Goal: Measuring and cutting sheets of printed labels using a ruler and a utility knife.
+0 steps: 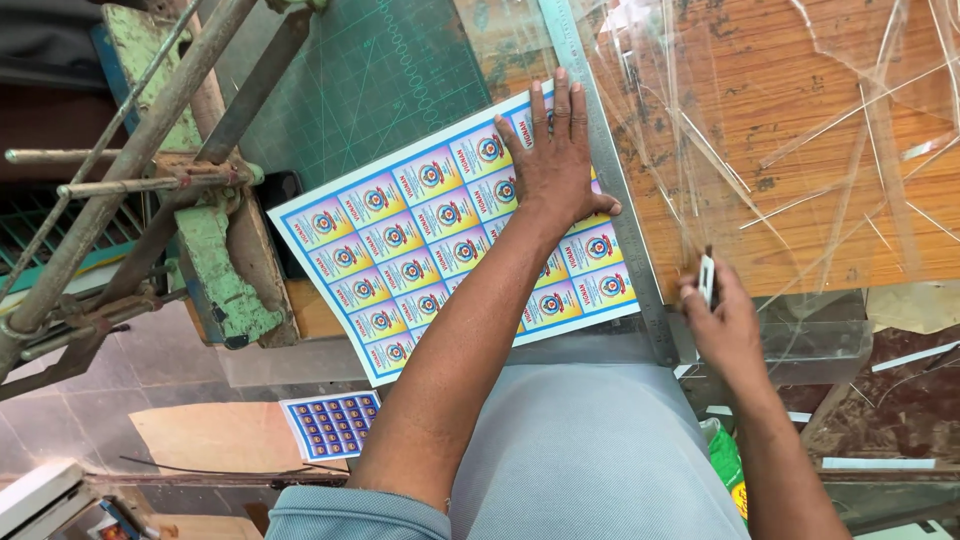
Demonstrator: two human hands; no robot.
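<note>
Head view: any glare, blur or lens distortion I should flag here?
Head view: even daylight, soft shadows; mild glare on the clear plastic strips over the wooden table; right hand and its small blade slightly motion-blurred; left hand and printed sheet sharp; wide-angle bending at edges.

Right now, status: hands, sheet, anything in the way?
Left hand flat on printed sticker sheet, beside metal ruler. Right hand grips small cutter at ruler's near end. Clear plastic offcuts strewn on wooden table beyond ruler.
</note>
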